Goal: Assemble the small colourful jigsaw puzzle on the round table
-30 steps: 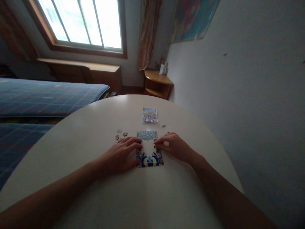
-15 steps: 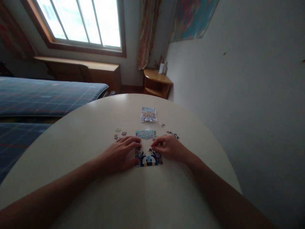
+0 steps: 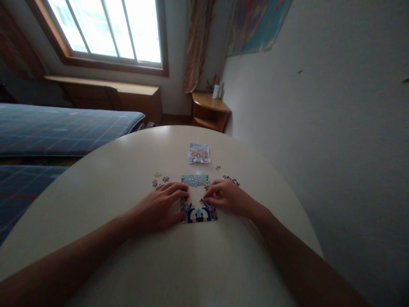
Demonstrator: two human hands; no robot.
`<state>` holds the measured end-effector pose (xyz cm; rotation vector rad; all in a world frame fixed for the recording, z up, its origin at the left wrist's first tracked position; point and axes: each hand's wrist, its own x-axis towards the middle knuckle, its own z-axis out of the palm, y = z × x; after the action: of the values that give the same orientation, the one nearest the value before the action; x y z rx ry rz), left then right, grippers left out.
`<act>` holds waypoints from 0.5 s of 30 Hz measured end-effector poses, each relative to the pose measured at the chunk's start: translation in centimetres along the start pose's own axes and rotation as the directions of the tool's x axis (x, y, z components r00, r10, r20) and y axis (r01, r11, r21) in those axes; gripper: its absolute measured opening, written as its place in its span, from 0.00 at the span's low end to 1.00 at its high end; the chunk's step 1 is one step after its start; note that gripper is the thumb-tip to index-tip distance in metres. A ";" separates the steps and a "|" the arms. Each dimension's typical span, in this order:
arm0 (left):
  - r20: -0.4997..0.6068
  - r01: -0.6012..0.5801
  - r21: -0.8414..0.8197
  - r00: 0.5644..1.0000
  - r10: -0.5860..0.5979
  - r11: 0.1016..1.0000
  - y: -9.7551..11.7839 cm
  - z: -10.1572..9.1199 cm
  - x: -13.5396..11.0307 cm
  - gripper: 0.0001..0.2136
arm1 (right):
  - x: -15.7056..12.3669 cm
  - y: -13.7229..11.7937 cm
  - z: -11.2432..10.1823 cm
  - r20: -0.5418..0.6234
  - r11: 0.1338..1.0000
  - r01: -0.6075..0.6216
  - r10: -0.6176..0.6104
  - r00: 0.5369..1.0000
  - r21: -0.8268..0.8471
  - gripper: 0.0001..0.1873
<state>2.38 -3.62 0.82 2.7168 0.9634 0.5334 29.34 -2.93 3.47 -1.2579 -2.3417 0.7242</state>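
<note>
A jigsaw puzzle (image 3: 200,215) lies on the white table, with a dark blue cartoon face along its near edge and a teal lettered strip at its far edge. Bare table shows through its middle. My left hand (image 3: 166,204) rests on the puzzle's left side, fingers stretched out and apart. Thumb and forefinger of my right hand (image 3: 225,197) are pinched on a small dark puzzle piece (image 3: 202,201) at the right of the gap. The fingertips hide part of that piece.
Loose pieces lie left of the puzzle (image 3: 165,179) and right of it (image 3: 231,180), with a single piece (image 3: 217,168) farther back. A small printed picture sheet (image 3: 198,153) lies beyond the puzzle. The round table (image 3: 128,166) stands between a plaid mattress and a wall.
The right fingers have shifted very slightly, and the dark piece now sits closer against the puzzle's right side. My left hand stays in place.
</note>
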 end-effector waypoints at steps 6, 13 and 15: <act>0.012 -0.001 0.008 1.000 0.000 1.000 -0.1 -0.1 -0.1 0.19 | -0.1 0.0 -0.1 0.009 1.000 0.022 -0.022 1.000 0.006 0.04; -0.007 0.006 -0.007 1.000 -0.006 1.000 -0.1 -0.1 0.1 0.18 | -0.1 -0.5 0.0 -0.043 0.998 0.056 -0.057 0.997 -0.042 0.02; -0.035 0.061 -0.005 0.998 -0.061 0.998 -0.7 -0.6 0.2 0.16 | -0.1 -0.3 -0.5 -0.073 0.998 0.040 -0.043 0.996 -0.040 0.03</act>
<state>1.86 -2.88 1.16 2.6735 1.0490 0.5732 29.44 -3.01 4.02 -1.2271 -2.3254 0.6112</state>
